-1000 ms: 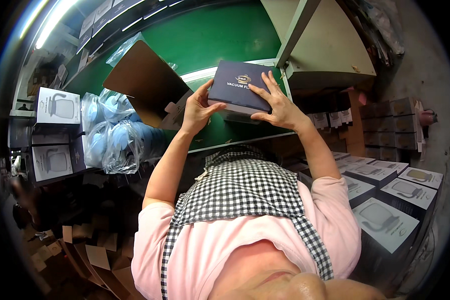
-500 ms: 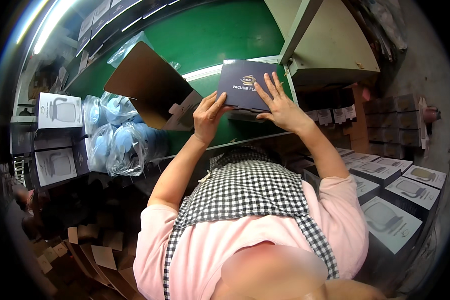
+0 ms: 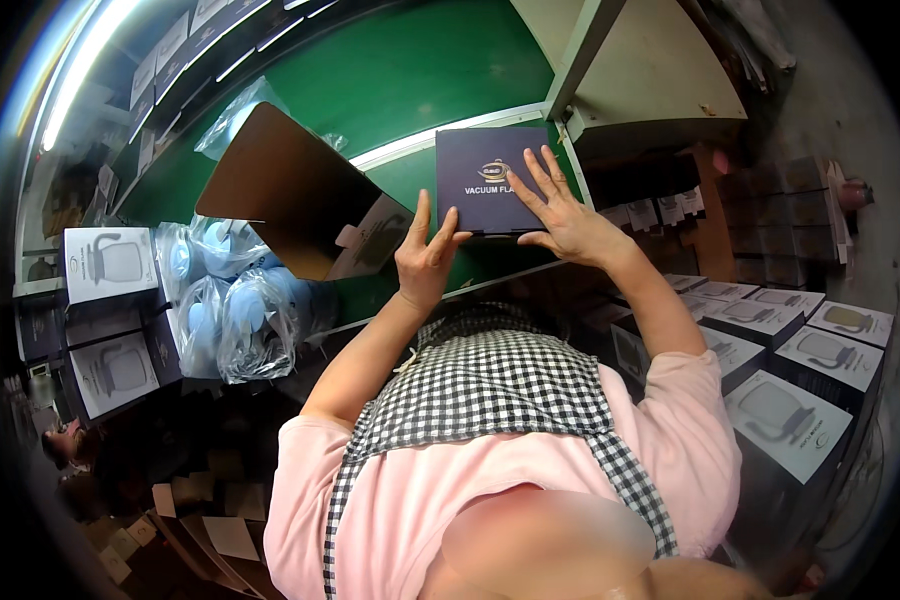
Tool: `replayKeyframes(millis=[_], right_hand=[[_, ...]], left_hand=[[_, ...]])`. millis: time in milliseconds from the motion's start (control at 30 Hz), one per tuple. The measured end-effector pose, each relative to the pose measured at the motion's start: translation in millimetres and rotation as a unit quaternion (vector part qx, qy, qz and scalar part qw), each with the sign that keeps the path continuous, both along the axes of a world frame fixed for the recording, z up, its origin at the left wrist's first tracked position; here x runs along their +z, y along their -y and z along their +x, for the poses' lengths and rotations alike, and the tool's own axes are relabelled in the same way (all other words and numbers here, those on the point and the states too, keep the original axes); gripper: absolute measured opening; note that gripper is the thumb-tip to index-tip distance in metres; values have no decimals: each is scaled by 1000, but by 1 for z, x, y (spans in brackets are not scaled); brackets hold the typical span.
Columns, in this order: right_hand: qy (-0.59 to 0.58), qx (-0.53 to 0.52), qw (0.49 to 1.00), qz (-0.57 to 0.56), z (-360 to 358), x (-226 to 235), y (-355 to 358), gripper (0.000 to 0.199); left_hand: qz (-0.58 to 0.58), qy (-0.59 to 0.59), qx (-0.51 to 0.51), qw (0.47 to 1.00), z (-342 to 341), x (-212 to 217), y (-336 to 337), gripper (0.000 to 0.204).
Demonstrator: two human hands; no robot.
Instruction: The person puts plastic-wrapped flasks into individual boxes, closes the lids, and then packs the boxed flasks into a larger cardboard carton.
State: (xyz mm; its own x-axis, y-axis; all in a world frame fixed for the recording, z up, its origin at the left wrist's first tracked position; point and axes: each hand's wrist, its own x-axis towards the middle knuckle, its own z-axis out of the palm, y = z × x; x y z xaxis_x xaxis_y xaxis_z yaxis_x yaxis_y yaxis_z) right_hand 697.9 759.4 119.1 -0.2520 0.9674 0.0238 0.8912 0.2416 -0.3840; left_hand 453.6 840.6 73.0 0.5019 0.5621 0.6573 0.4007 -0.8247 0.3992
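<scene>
A dark blue square box [image 3: 482,172] with a gold emblem lies against the green belt surface [image 3: 390,80] in front of me. My right hand [image 3: 568,218] rests flat on the box's right side, fingers spread over its face. My left hand [image 3: 425,255] touches the box's lower left corner with its fingertips, thumb raised. The box sits between the two hands. My pink sleeves and checked apron fill the lower part of the view.
A brown cardboard flap [image 3: 285,190] stands left of the box. Clear bags of blue items [image 3: 235,310] lie below it. White-topped boxes with a kettle picture stack at left [image 3: 110,262] and right [image 3: 790,425]. Folded cardboard pieces [image 3: 205,525] lie lower left.
Both hands carried the dark blue box away from my body and a little to the right, onto the green surface. My arms are stretched further out.
</scene>
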Motion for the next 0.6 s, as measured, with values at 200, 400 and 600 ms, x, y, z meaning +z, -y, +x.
replayKeyframes(millis=[200,400,600], right_hand=[[116,-85,987,68,-20,-19,4,91],[-47,-83,962,254,-52,-38,22,45],[-132,-65,906,397,-67,-69,34,12]], left_hand=[[-32,-68,-68,995,-10,4,-1,42],[-62,-78,-62,993,-8,18,-17,37],[21,-90,-203,975,34,39,-13,30]])
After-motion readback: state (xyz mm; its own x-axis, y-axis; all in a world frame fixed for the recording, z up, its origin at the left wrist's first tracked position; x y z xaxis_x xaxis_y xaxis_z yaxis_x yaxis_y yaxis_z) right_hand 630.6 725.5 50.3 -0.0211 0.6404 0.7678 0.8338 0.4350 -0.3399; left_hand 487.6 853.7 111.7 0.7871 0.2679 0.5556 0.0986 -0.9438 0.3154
